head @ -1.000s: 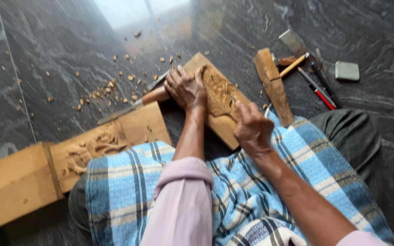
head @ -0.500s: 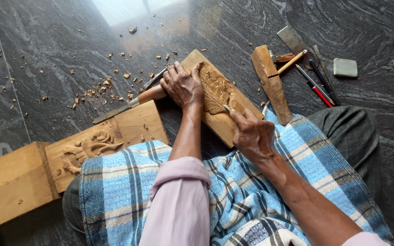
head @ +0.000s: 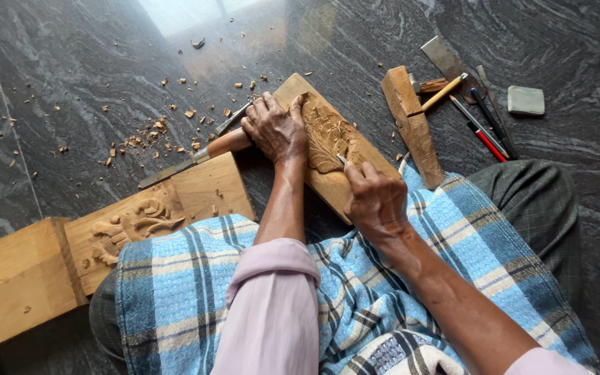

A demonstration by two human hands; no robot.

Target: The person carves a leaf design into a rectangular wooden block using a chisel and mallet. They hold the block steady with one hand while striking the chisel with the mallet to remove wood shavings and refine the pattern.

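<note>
We find the left hand [head: 276, 130] flat, steadying the pale carved wooden panel [head: 328, 139]; the right hand [head: 376, 198] grips a small metal chisel [head: 342, 160] pointing up-left into the relief.

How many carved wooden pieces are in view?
2: the carved board under both hands, the left hand steadying it, and a carved block beside the left knee. Others may be hidden.

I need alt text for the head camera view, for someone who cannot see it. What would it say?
Seen from above, a seated person's left hand steadies a carved wooden panel while the right hand works a small chisel into its leaf pattern. Wood chips, a wooden mallet and spare tools lie on the dark stone floor.
</note>
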